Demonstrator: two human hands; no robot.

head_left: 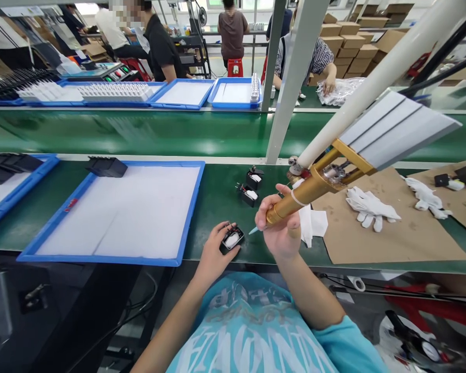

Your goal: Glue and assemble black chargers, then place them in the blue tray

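Observation:
My left hand (pixel 213 253) steadies a small open black housing (pixel 232 239) on the green bench, fingers and thumb around its sides. White material shows inside the housing. In my right hand (pixel 280 228) is a gold glue dispenser (pixel 314 187), slanting down to the left. Its pale blue nozzle (pixel 253 230) points toward the housing, just right of it and apart from it. Two similar black housings (pixel 250 196) with white inside sit farther back. A folded white cloth (pixel 312 224) lies beside the dispenser.
A blue-rimmed tray (pixel 200 207) stands left, black cases (pixel 106 167) at its back corner. White gloves (pixel 370 207) lie on brown cardboard (pixel 411 238) at right. A white post (pixel 293 77) and a slanted pole (pixel 353 90) rise ahead. Several people sit beyond the green conveyor (pixel 140 132).

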